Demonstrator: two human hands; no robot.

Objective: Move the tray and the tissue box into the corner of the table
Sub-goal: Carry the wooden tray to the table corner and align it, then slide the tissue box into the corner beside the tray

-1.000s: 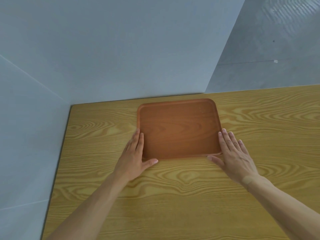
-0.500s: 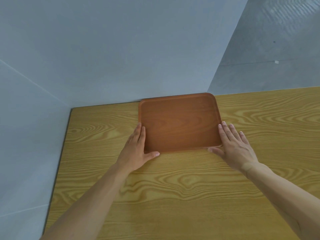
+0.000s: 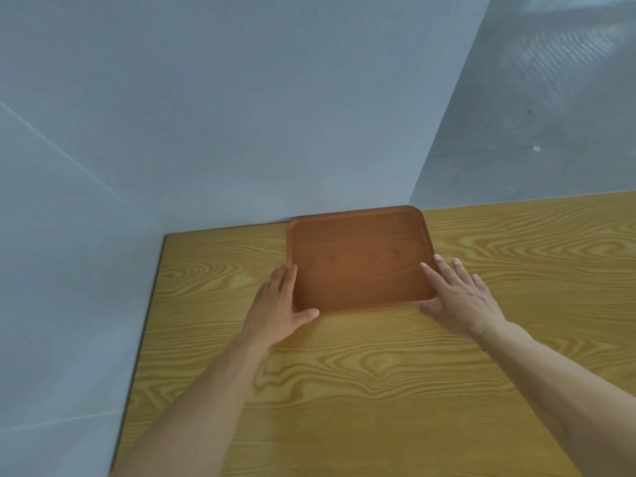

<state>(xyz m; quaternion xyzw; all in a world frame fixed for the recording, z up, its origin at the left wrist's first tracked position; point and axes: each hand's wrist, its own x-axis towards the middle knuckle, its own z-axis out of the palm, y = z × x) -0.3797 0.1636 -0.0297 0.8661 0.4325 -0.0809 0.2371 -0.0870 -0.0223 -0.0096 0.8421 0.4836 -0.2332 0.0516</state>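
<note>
Two flat hands — left hand [image 3: 279, 304], right hand [image 3: 459, 294] — flank reddish-brown tray [image 3: 358, 259].

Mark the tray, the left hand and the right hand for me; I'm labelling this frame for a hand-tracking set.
tray [image 3: 358, 259], head view, on the bare floor of the tray.
left hand [image 3: 275, 304], head view, on the back of the hand.
right hand [image 3: 461, 297], head view, on the back of the hand.

surface: my table [image 3: 378, 390], yellow wood grain, far edge against the grey wall | on it: brown tray [image 3: 358, 259] lying flat, far rim at the table's back edge, apart from the left edge | my left hand [image 3: 278, 306] and right hand [image 3: 461, 297] flat on the tabletop at the tray's near corners
</note>
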